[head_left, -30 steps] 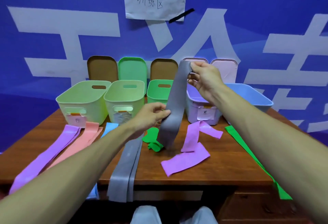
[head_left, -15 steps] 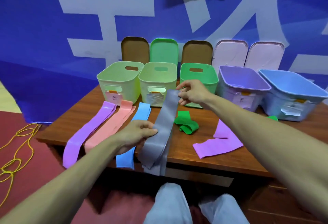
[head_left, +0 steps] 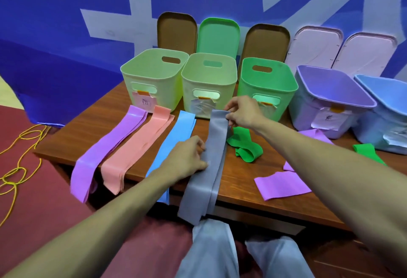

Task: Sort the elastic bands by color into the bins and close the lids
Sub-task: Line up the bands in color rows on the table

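Head view: grey band (head_left: 214, 145) flat along table (head_left: 240, 180), between blue band (head_left: 178, 132) and crumpled green band (head_left: 240, 134), near end hanging over front edge. Right hand (head_left: 242, 113) pinches far end. Left hand (head_left: 187, 161) pinches left edge mid-length. Five bins (head_left: 152, 83) open, lids (head_left: 217, 35) propped behind.

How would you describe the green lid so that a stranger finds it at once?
At the back of the wooden table, five lids stand in a row. The green lid is second from the left. Its two neighbours are brown.
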Available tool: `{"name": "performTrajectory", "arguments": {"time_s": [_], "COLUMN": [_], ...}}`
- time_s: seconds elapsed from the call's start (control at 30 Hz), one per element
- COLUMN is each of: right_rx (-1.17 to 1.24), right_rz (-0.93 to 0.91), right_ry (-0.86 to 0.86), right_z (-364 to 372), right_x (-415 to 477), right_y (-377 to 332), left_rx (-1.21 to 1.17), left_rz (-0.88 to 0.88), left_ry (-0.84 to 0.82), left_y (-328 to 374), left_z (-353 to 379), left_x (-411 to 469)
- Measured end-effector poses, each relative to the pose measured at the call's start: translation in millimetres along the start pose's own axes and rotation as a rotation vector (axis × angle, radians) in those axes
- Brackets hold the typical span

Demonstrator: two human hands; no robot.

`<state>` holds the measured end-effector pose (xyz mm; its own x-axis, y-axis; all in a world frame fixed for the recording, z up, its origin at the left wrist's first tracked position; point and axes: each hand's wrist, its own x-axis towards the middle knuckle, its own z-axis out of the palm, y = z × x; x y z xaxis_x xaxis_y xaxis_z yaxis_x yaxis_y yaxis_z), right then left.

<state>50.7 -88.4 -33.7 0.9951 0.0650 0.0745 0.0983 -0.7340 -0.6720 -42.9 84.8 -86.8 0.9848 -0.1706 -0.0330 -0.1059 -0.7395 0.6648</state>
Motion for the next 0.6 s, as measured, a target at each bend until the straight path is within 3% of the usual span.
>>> {"name": "performTrajectory", "arguments": {"time_s": [0.1, 0.27, 0.47, 0.6], "right_rx": [-0.024, -0.137, -0.191, -0.269], "right_rz": [0.022, 0.046, 0.100, 0.005], "right_ry": [0.029, 0.071, 0.124, 0.100], "right_z": [9, 27, 33, 20], "right_x": [11, 26, 28, 18], "right_y": [10, 21, 33, 46], "left_rx": [0.247, 0.432, 0.416, 0.438], "left_rz": [0.129, 0.277, 0.281, 0.278], "left_ry": [0.036, 0.000, -0.111, -0.116], "left_y": [6, 8, 7, 9], "left_z": [3, 3, 5, 4], "left_x": [6, 19, 25, 27]}}
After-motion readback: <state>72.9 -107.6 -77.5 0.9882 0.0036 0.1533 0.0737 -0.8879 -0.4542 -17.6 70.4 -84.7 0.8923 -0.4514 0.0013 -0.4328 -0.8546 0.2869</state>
